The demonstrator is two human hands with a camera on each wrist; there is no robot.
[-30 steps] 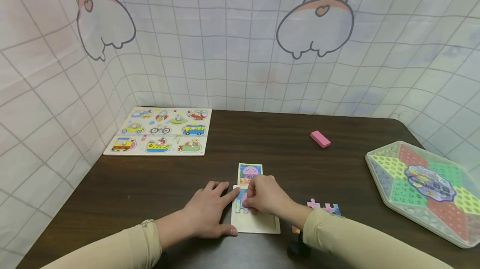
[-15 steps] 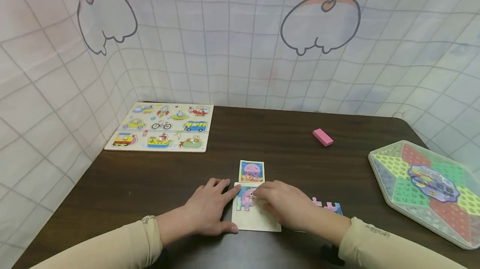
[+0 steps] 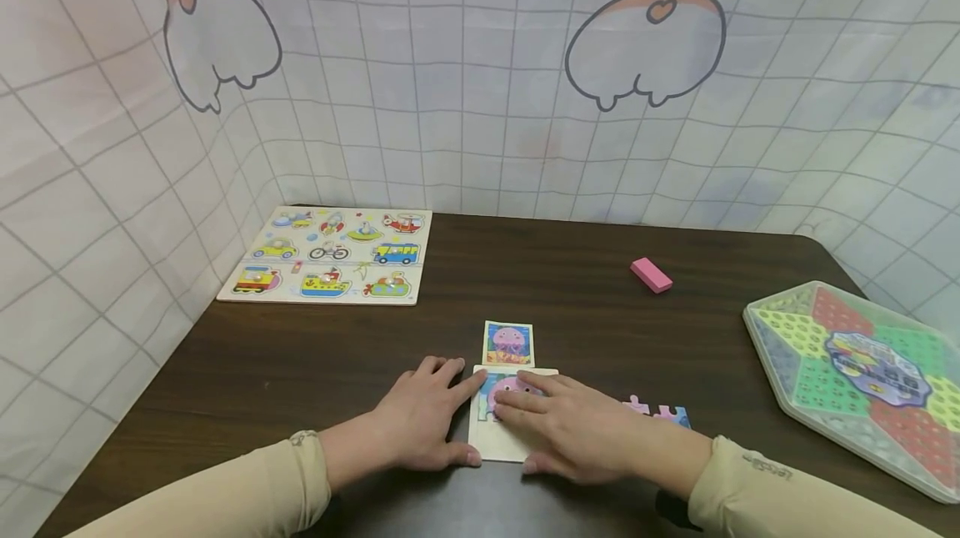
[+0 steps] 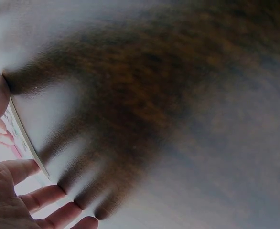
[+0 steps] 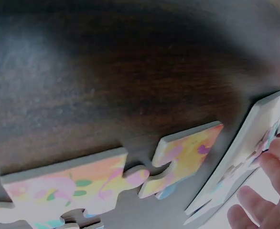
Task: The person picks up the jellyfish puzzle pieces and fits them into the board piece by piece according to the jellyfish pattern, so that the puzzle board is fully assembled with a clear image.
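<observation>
A pale puzzle tray (image 3: 497,443) lies at the table's near middle, with joined jigsaw pieces (image 3: 495,389) of a pink jellyfish along its upper part. Flat across these pieces rest the fairly straight fingers of my right hand (image 3: 573,429), hiding some of them and the tray's right side. My left hand (image 3: 423,417) lies spread at the tray's left edge, index fingertip at the upper corner and thumb near the lower one. Just beyond the tray is a jellyfish picture card (image 3: 509,344). Loose jigsaw pieces (image 5: 73,186) lie to its right, partly behind my right forearm.
A vehicle puzzle board (image 3: 326,258) lies at the back left. Toward the back right sits a pink block (image 3: 651,275). A hexagonal game board (image 3: 855,388) with coloured triangles fills the right side. Grid-patterned cloth (image 3: 480,87) encloses the table behind and at both sides.
My right hand has gone from pinching at the jellyfish pieces to lying flat across them. More of the jellyfish now shows in the tray's upper part. My left hand stays at the tray's edge.
</observation>
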